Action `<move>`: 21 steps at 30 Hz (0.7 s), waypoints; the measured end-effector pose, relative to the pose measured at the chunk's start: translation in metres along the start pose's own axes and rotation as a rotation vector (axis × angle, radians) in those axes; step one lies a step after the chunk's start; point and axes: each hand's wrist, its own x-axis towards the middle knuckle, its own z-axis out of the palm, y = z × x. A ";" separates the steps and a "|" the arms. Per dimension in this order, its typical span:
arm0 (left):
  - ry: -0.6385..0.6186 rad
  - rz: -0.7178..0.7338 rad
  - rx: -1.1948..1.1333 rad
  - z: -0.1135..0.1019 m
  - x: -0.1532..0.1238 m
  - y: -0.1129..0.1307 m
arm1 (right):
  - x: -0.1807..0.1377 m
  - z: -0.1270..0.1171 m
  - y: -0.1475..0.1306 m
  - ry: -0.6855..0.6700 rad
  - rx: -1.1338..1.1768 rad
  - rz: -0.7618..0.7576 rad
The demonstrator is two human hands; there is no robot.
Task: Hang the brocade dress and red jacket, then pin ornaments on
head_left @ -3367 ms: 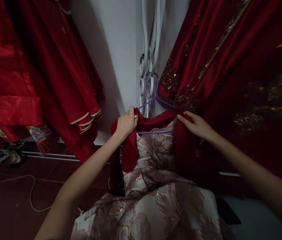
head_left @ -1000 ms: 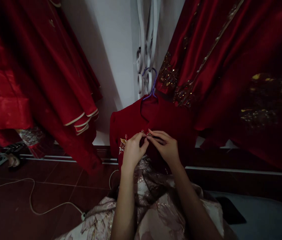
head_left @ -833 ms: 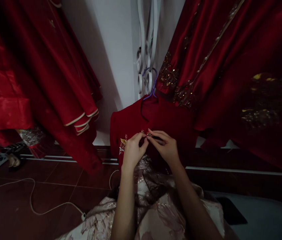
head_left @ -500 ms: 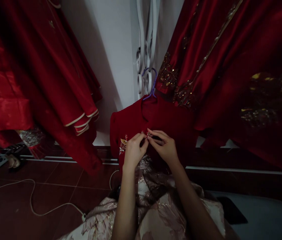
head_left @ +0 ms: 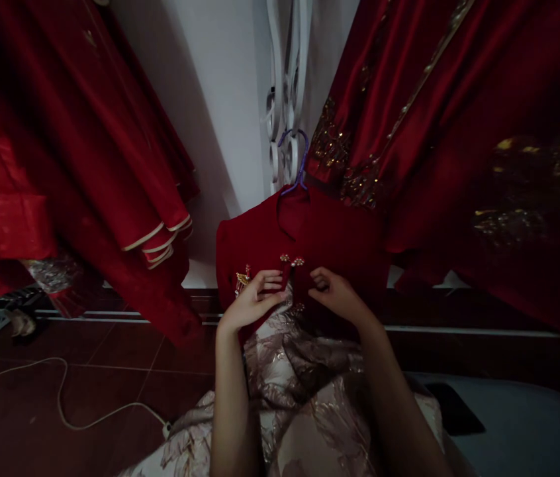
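A short red jacket [head_left: 260, 238] hangs on a purple hanger [head_left: 296, 159] hooked to a white scrolled bracket [head_left: 284, 86]. Under it falls a pale pink and gold patterned skirt [head_left: 300, 397]. A pair of jewelled clasps [head_left: 291, 260] sits at the jacket's front opening, above my fingers. My left hand [head_left: 253, 301] pinches the left front edge of the jacket just below the clasps. My right hand [head_left: 337, 295] grips the right front edge, fingers curled. A gold tassel ornament [head_left: 243, 279] hangs beside my left hand.
Red satin garments [head_left: 86, 152] hang at the left, and red ones with gold embroidery [head_left: 433, 132] at the right. A white cable [head_left: 61, 397] trails over the dark red floor tiles. A dark phone-like slab [head_left: 456, 417] lies on a pale surface at the lower right.
The jacket's front has been pulled shut over the skirt. My hands have slid down from the clasps, which now show joined above my fingers.
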 end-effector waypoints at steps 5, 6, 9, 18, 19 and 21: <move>-0.101 0.018 -0.025 0.004 0.004 -0.009 | -0.006 -0.011 -0.012 -0.139 0.233 0.099; -0.097 0.029 -0.046 0.008 0.008 -0.010 | -0.008 -0.011 -0.017 -0.146 0.306 0.120; -0.059 0.051 -0.135 0.020 0.017 -0.011 | -0.009 -0.004 -0.030 -0.137 0.424 0.109; -0.021 -0.074 -0.045 0.003 0.006 -0.015 | -0.006 0.002 -0.032 -0.203 0.263 -0.051; 0.032 -0.076 -0.001 0.000 0.007 -0.016 | -0.008 0.000 -0.030 -0.205 0.225 -0.034; 0.238 -0.041 0.103 -0.006 0.010 -0.018 | -0.012 -0.003 -0.021 -0.168 0.123 0.017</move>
